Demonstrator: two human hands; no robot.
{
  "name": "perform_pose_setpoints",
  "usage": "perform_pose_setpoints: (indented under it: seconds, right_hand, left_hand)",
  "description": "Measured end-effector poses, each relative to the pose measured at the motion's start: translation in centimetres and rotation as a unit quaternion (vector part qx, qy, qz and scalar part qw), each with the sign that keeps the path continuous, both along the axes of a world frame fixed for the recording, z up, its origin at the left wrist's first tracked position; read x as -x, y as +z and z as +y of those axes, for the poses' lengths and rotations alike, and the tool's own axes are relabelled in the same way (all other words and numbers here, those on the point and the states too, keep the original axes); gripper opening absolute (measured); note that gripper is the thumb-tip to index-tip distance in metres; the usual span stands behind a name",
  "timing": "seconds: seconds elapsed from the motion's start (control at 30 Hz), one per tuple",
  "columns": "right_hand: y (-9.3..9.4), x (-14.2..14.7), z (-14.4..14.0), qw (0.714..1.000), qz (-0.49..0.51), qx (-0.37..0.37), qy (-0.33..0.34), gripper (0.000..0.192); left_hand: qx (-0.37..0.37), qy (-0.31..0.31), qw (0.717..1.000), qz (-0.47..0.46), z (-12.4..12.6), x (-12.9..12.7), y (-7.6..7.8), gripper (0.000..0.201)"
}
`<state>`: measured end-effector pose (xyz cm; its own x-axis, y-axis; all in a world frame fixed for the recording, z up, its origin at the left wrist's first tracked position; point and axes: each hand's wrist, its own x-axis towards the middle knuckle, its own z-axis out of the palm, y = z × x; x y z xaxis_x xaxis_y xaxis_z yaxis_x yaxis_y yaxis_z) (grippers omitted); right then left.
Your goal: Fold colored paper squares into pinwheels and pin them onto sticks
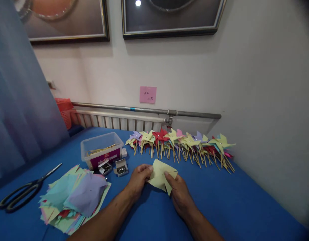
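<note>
Folding a paper pinwheel

Both hands, left hand [139,179] and right hand [178,192], pinch a yellow-green paper piece [161,177] at mid-counter [232,201]. Folding seems under way; pinning needs the pin box [121,167]. Finished pinwheels [182,144] line the far edge.

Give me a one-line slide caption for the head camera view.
Both hands, left hand and right hand, fold a yellow paper square before a row of finished pinwheels.
</note>
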<state>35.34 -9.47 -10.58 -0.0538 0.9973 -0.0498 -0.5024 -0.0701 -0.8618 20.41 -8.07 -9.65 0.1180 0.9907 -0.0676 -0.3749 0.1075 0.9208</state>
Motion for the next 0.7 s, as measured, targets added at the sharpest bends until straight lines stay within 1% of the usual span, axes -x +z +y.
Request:
perform_pose_setpoints:
  seconds: [0.07, 0.17, 0.37, 0.57, 0.63, 0.7]
  right_hand:
    - [-0.4, 0.1, 0.0, 1.000, -0.027, 0.011, -0.004, 0.048]
    - [-0.7, -0.1, 0.1, 0.998, -0.057, 0.015, 0.006, 0.051]
    - [-0.7, -0.3, 0.2, 0.995, -0.096, -0.003, 0.028, 0.053]
    - [-1.4, -0.2, 0.5, 0.994, -0.105, 0.005, -0.001, 0.050]
    - [-1.6, -0.2, 0.7, 0.994, -0.111, 0.008, -0.012, 0.049]
    - [-1.8, -0.2, 0.8, 0.992, -0.120, 0.011, -0.022, 0.050]
  left_hand:
    - [0.007, -0.001, 1.000, -0.003, 0.1, -0.2, 0.0, 0.046]
    - [0.009, 0.018, 1.000, 0.011, 0.2, -0.4, -0.3, 0.041]
    - [0.009, 0.043, 0.999, 0.002, 0.4, -0.3, -0.7, 0.038]
    - [0.007, 0.052, 0.999, 0.012, 0.3, -0.5, -0.6, 0.037]
    - [-0.002, 0.072, 0.997, 0.034, 0.4, -0.5, -0.6, 0.035]
    - [-0.022, 0.100, 0.992, 0.075, 0.4, -0.4, -0.6, 0.030]
